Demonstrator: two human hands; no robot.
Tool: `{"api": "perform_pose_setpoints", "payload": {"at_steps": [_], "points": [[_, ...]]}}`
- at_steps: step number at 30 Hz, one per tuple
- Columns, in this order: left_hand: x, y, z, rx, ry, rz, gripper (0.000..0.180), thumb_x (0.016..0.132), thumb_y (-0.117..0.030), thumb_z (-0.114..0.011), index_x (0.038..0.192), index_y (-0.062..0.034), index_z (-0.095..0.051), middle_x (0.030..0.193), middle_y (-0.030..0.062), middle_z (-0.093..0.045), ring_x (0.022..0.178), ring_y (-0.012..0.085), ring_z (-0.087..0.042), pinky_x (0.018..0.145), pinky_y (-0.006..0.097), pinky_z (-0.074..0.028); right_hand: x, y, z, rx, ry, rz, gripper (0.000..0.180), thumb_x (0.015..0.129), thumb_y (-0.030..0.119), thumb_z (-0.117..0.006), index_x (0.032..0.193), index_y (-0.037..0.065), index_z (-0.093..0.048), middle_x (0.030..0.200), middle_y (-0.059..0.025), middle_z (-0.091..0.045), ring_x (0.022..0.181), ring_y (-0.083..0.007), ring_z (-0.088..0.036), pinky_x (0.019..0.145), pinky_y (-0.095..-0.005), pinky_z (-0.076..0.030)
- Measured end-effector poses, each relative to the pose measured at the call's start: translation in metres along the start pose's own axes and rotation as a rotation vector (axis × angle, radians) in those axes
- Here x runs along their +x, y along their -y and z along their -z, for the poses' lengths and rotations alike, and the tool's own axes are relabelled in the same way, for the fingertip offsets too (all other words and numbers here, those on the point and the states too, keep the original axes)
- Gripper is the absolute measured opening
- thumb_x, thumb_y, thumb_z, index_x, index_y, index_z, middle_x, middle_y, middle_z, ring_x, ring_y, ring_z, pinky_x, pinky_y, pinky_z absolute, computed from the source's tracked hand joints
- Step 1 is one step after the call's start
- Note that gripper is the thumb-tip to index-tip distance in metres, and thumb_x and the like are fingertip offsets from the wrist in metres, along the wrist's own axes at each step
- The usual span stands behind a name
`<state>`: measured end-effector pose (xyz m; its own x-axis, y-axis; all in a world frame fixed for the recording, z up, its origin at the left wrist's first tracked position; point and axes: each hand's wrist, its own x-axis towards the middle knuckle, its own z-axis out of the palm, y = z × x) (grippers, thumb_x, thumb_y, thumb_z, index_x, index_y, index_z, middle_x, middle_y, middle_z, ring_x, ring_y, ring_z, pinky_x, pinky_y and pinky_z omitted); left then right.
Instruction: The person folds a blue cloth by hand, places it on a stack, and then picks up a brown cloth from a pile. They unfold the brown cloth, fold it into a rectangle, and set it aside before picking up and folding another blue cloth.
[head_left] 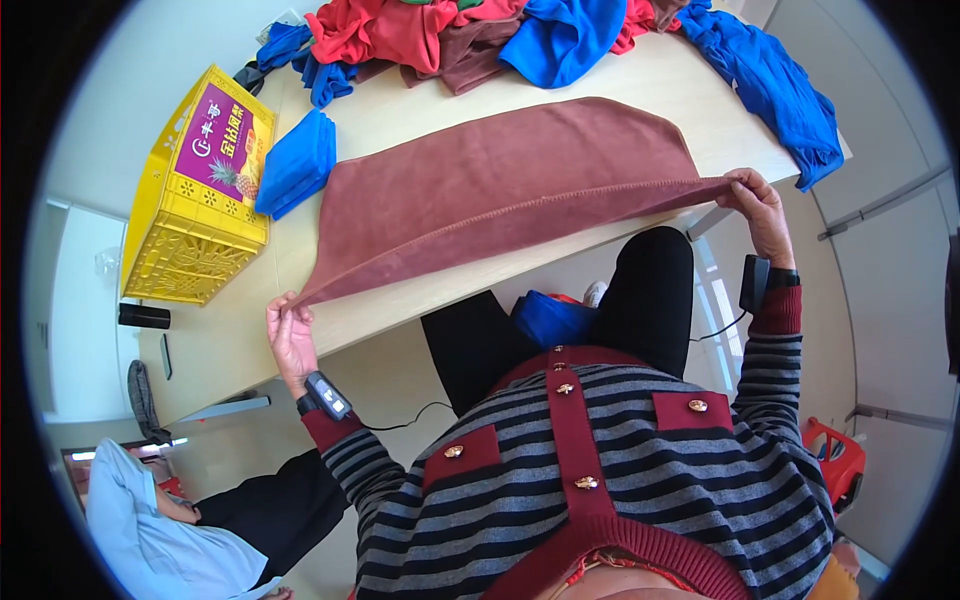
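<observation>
A brown cloth (500,175) with a stitched edge lies spread over the table, its near edge lifted and stretched between my hands. My left hand (291,338) pinches the near left corner, just past the table's front edge. At the opposite end, my right hand (758,208) grips the near right corner between thumb and fingers. The far part of the cloth rests flat on the tabletop. Beside its left end lies a folded blue cloth (298,163).
A yellow plastic crate (195,235) stands at the table's left. Red, brown and blue cloths (400,40) are heaped along the far side, with a blue cloth (770,85) draped at the far right corner. A person in a light blue top (170,530) sits at lower left.
</observation>
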<state>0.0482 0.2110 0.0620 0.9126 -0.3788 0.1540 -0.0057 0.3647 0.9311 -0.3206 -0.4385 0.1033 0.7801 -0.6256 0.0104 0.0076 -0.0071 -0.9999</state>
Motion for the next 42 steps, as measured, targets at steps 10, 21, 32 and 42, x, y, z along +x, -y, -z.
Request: {"api": "perform_pose_setpoints", "payload": {"at_steps": [10, 21, 32, 42], "points": [[-0.028, 0.010, 0.010, 0.084, 0.015, 0.069, 0.012, 0.090, -0.007, -0.050, 0.102, -0.0111, -0.052, 0.116, 0.0087, -0.055, 0.109, 0.0162, -0.052, 0.094, 0.033, -0.043, -0.028, -0.017, -0.004, -0.138, 0.080, -0.078, 0.018, 0.102, 0.014, -0.056, 0.111, 0.006, -0.070, 0.097, -0.0020, -0.070, 0.083, -0.0096, -0.065, 0.081, -0.0258, -0.053], [0.051, 0.015, -0.197, 0.246, 0.439, -0.060, 0.017, 0.092, 0.003, -0.048, 0.101, -0.0051, -0.059, 0.105, 0.0037, -0.061, 0.101, 0.0126, -0.057, 0.094, 0.027, -0.044, 0.009, 0.029, -0.186, -0.403, 0.400, 0.515, 0.011, 0.096, 0.001, -0.059, 0.103, 0.003, -0.067, 0.095, -0.0014, -0.067, 0.094, -0.0105, -0.063, 0.081, -0.0259, -0.052], [0.033, 0.014, -0.295, 0.101, 0.485, 0.024, 0.023, 0.095, 0.004, -0.058, 0.117, -0.0044, -0.056, 0.109, 0.0029, -0.061, 0.102, 0.0084, -0.058, 0.094, 0.022, -0.046, 0.003, 0.044, -0.276, -0.016, 0.442, 0.542, 0.016, 0.091, 0.000, -0.064, 0.107, 0.002, -0.065, 0.092, -0.0068, -0.070, 0.090, -0.0142, -0.068, 0.084, -0.0266, -0.054], [0.030, 0.023, -0.295, 0.091, 0.522, 0.051, 0.029, 0.094, 0.005, -0.060, 0.122, -0.0038, -0.054, 0.112, 0.0042, -0.062, 0.108, 0.0101, -0.059, 0.098, 0.023, -0.046, 0.001, 0.040, -0.275, -0.113, 0.533, 0.575, 0.030, 0.093, -0.007, -0.056, 0.119, 0.004, -0.066, 0.108, -0.0050, -0.069, 0.102, -0.0127, -0.064, 0.093, -0.0277, -0.051]]}}
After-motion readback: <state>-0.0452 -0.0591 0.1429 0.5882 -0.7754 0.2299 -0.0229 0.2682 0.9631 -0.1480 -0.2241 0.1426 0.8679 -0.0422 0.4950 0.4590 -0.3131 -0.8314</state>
